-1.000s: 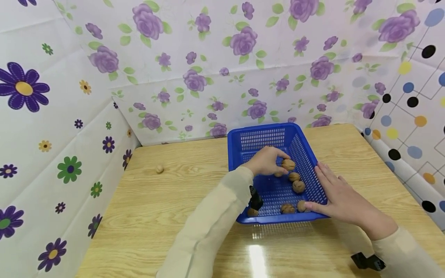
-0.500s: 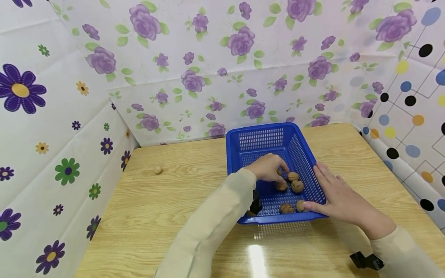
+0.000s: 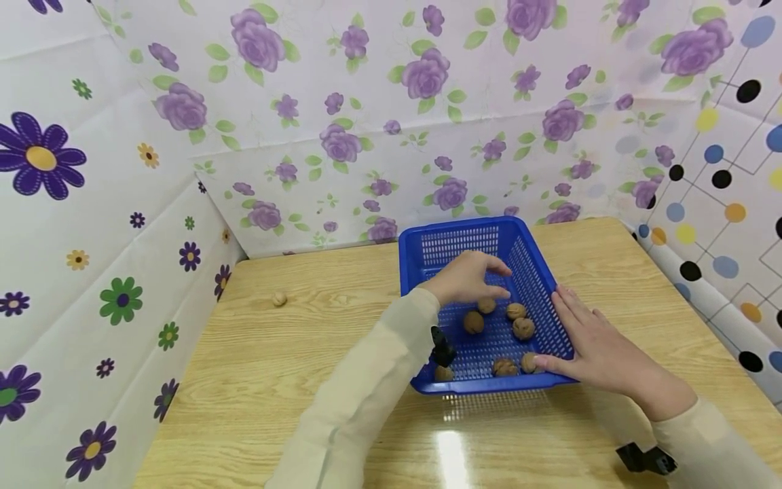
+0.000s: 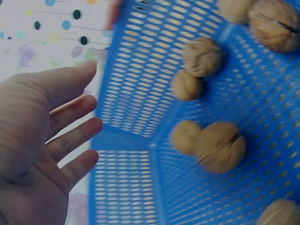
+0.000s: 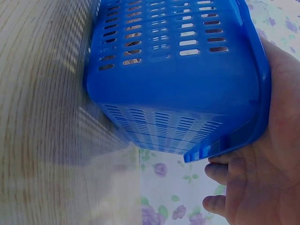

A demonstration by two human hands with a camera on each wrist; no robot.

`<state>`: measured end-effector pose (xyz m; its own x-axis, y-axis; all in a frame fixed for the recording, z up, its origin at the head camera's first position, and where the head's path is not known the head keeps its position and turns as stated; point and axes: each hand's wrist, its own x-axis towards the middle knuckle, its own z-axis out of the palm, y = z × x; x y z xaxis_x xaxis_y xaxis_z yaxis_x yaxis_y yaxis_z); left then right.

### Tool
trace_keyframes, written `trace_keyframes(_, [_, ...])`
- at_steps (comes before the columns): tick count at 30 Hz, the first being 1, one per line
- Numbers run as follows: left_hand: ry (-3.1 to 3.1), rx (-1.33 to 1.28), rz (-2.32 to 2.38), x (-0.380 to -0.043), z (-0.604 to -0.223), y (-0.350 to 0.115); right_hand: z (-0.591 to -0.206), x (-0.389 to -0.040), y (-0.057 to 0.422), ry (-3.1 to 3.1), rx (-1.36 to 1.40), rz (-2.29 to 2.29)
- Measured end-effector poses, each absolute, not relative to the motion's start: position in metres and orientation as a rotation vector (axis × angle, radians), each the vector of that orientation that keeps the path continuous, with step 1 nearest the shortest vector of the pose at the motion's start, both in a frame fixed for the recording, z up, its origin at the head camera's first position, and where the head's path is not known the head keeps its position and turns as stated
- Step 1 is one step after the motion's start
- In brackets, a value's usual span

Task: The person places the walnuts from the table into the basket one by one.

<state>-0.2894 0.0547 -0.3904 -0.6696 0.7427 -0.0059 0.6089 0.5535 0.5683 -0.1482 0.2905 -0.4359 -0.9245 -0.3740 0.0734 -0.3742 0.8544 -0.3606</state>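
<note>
A blue plastic basket (image 3: 501,385) with slotted walls holds several walnuts. Over its middle hovers my left hand (image 3: 467,278), thumb and fingers spread apart with nothing between them. Below that hand a dark round walnut (image 3: 473,322) lies beside a paler walnut (image 3: 486,305); the left wrist view shows this larger walnut (image 4: 221,147) against the smaller one. Two more walnuts (image 3: 523,329) lie near the right wall, and others line the near wall. My right hand (image 3: 601,353) rests on the basket's near right corner, fingers fairly straight along the right rim, thumb across the corner.
The basket stands on a wood-grain table (image 3: 293,380). A small pale walnut-like ball (image 3: 279,299) lies at the table's far left. Patterned sheets (image 3: 342,142) enclose the back and both sides, the back one right behind the basket.
The left hand lowered a walnut into the basket and let it go. It has since risen, and the walnut lies left of where it was half a second ago. The right hand stays put.
</note>
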Motion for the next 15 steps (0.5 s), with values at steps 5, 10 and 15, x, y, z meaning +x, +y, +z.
trace_keyframes(5, [2.548,1.126,0.985,-0.288,-0.363,0.026,-0.434,-0.148,0.288,-3.047,0.607,0.594])
trace_keyframes(10, [2.562,1.036,1.239,-0.297,-0.345,-0.021,-0.435,-0.149,0.289,-3.049,0.613,0.590])
trace_keyframes(15, [2.639,0.804,1.419,-0.310,-0.350,-0.089,-0.436,-0.148,0.289,-3.044,0.600,0.592])
